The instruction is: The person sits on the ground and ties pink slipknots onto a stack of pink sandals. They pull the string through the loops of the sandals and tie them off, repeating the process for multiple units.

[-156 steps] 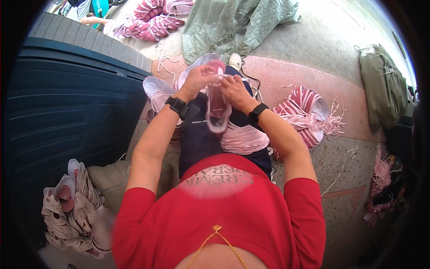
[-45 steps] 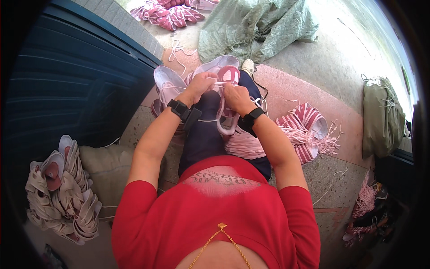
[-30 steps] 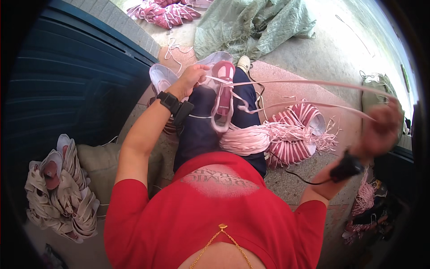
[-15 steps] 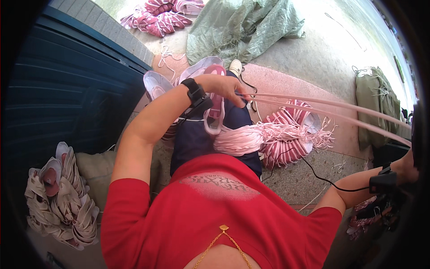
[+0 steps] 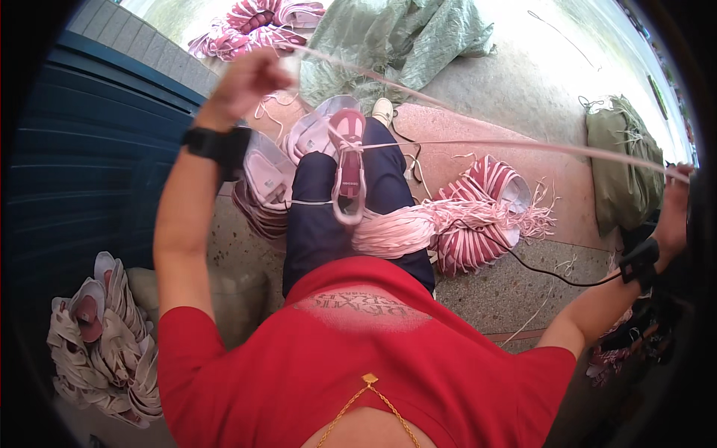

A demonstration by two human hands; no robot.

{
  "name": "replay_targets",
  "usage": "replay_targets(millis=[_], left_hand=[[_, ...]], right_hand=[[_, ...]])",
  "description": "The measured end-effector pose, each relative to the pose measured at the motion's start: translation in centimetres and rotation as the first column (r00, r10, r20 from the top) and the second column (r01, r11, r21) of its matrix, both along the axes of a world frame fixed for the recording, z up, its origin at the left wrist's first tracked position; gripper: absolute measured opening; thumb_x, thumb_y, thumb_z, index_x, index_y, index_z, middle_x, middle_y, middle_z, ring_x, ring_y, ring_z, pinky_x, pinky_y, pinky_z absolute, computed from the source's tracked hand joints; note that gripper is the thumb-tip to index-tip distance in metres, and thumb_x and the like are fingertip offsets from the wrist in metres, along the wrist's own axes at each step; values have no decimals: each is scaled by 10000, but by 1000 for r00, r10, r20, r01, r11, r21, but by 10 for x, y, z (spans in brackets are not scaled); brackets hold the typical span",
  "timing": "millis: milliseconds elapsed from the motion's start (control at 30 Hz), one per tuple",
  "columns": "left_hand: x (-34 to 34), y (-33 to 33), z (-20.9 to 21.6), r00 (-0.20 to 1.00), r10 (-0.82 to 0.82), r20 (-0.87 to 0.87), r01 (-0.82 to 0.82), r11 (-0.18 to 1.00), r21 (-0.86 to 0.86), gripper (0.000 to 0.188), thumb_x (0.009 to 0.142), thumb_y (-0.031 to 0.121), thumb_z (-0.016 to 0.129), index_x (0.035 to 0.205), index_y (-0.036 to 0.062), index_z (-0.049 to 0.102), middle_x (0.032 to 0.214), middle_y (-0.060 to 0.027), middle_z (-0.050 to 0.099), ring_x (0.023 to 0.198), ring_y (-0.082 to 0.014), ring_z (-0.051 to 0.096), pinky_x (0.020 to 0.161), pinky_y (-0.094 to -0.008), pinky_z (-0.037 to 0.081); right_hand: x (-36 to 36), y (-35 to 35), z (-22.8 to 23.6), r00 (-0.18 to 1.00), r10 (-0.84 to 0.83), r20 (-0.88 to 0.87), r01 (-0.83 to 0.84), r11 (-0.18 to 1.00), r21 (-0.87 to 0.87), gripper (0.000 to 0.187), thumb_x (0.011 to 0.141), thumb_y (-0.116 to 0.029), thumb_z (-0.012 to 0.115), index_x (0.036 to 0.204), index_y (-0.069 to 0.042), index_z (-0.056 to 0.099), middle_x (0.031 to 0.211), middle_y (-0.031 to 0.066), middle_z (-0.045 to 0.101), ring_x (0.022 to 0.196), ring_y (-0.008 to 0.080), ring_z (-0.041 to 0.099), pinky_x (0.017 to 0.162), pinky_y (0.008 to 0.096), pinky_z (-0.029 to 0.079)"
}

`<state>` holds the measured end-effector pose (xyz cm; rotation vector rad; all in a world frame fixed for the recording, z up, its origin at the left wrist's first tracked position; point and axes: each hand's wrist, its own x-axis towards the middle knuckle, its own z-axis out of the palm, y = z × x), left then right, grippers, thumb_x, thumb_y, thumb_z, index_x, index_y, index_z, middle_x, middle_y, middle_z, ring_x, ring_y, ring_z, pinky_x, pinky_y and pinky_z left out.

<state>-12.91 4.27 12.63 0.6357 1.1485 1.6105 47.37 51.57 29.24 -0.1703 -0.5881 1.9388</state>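
A pink shoe upper (image 5: 348, 168) with a dark pink tongue rests on my dark trousers, between my knees. Raised to the far left, slightly blurred, my left hand (image 5: 254, 78) is closed on a pale pink shoelace (image 5: 396, 84) that runs off to the right. Out at the right edge, my right hand (image 5: 676, 190) grips a lace strand stretched from the upper. Its fingertips are partly lost in the dark rim. A thick bundle of pale pink laces (image 5: 396, 233) lies across my lap, just right of the upper.
Stacked pink-striped uppers (image 5: 478, 239) lie right of my legs, more uppers (image 5: 269, 175) at the left. Beige uppers (image 5: 97, 336) sit lower left by a blue door (image 5: 112, 142). A green sack (image 5: 624, 164) stands right; a pale green sheet (image 5: 388, 52) lies ahead. A black cable crosses right.
My left hand has moved up and left, away from the upper, drawing a lace with it. The two strands now spread apart. My right hand has risen a little at the right edge.
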Motion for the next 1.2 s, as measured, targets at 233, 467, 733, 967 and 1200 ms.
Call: replay_targets(millis=[233,467,733,967,1200], left_hand=[[-192,-340,35,310,934,179,-935,334,-124,261,934,69,394,676,90,357,543,12,276,452,-111,288,582,-303,342],[-87,-197,-60,750,644,151,-529,721,-447,247,919,151,525,694,163,421,564,70,336,464,-52,324,485,-247,295],[90,-35,-166,987,42,157,58,812,-581,215,922,301,529,858,98,561,639,63,442,539,-59,430,573,-245,381],[90,-27,-180,739,-140,-659,-237,862,-449,225,926,229,518,906,23,607,717,16,557,603,-65,519,567,-212,419],[115,-44,-157,908,11,-418,-280,759,-588,206,928,183,504,1020,12,575,668,-8,564,524,-61,487,468,-191,381]], right_hand=[[116,42,-266,930,73,359,50,946,-322,204,862,-209,393,730,-53,394,740,73,389,688,188,384,653,350,331],[-245,-198,-329,164,-28,986,-429,898,97,427,912,-438,531,669,-88,568,547,-30,451,488,77,409,442,237,315],[-333,-335,-372,214,119,970,-854,505,126,235,852,-218,577,842,15,609,659,22,571,579,144,518,559,270,409],[-355,-344,-373,181,-582,793,-796,387,465,171,804,-121,516,773,-6,638,840,167,624,771,356,585,682,415,476],[-363,-339,-362,250,-676,694,-821,232,521,162,750,-89,528,807,-9,656,1009,151,596,984,307,528,792,444,442]])
